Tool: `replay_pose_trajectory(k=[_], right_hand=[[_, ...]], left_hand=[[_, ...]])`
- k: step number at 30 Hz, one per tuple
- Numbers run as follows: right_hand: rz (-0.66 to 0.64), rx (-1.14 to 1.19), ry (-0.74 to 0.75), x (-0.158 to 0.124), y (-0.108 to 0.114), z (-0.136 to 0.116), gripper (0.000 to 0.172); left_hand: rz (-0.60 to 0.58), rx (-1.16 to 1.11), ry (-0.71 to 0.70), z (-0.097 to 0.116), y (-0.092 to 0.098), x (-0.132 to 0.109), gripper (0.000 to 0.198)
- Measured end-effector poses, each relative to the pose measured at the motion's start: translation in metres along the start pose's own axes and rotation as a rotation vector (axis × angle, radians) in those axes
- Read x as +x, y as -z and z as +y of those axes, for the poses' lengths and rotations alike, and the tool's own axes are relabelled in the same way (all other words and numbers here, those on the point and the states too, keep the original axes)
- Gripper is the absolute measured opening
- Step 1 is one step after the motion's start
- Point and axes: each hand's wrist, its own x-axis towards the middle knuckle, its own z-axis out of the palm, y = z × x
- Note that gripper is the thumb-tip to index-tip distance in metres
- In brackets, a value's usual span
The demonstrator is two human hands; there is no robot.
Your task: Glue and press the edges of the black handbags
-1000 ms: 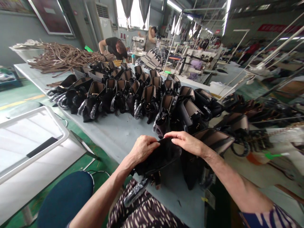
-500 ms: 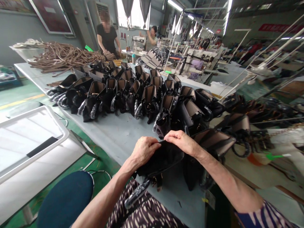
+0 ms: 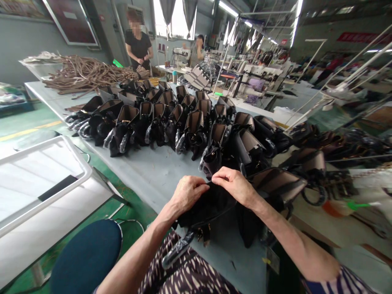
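A black handbag [image 3: 211, 204] stands at the table's near edge, its mouth facing up. Its plastic-wrapped handle [image 3: 177, 250] hangs down at my side, beside a small metal fitting. My left hand [image 3: 190, 192] pinches the far rim of the bag between thumb and fingers. Close beside it, my right hand [image 3: 231, 182] grips the same rim, fingertips nearly touching the left ones. The inside of the bag is dark, and its bottom cannot be seen. Just right of it sits another bag [image 3: 277, 183] with a tan and black striped lining.
Rows of similar handbags [image 3: 159, 118] cover the grey table [image 3: 143, 167]. Brown straps [image 3: 82, 73] lie heaped at its far left. A blue stool [image 3: 87, 257] and a white bin [image 3: 67, 183] stand to the left. A co-worker [image 3: 137, 45] stands behind the straps.
Both hands stay on the bag's rim, with my right fingers slightly shifted. The view has moved a little. The co-worker's hands have come together at the far end.
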Motion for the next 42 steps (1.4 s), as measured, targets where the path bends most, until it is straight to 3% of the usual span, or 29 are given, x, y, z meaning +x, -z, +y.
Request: replay_pose_trajectory(k=[10,13,21,28,31,35,42], right_hand=[[-0.053,-0.027,-0.011,-0.001,0.012,0.005,0.021],[-0.024,-0.025,-0.014,-0.004,0.012,0.004,0.026],[0.097,-0.162,0.002,-0.002,0.003,-0.005,0.018],[0.051,-0.288,0.009,-0.001,0.014,-0.003,0.02],[0.056,-0.239,-0.011,-0.003,0.018,-0.001,0.02],[0.077,-0.18,0.012,-0.002,0.012,-0.004,0.016],[0.024,-0.332,0.098,0.001,0.009,-0.012,0.02]], left_hand=[[-0.004,-0.037,0.032,0.002,0.001,-0.002,0.026],[0.0,-0.041,0.033,0.003,0.001,-0.002,0.026],[0.008,-0.034,0.034,0.002,0.001,-0.002,0.025],[0.015,-0.047,0.038,0.0,-0.001,-0.001,0.025],[0.018,-0.051,0.042,0.0,-0.001,-0.002,0.025],[0.013,-0.051,0.048,0.001,0.0,-0.002,0.023],[0.015,-0.043,0.051,0.002,0.001,-0.002,0.024]])
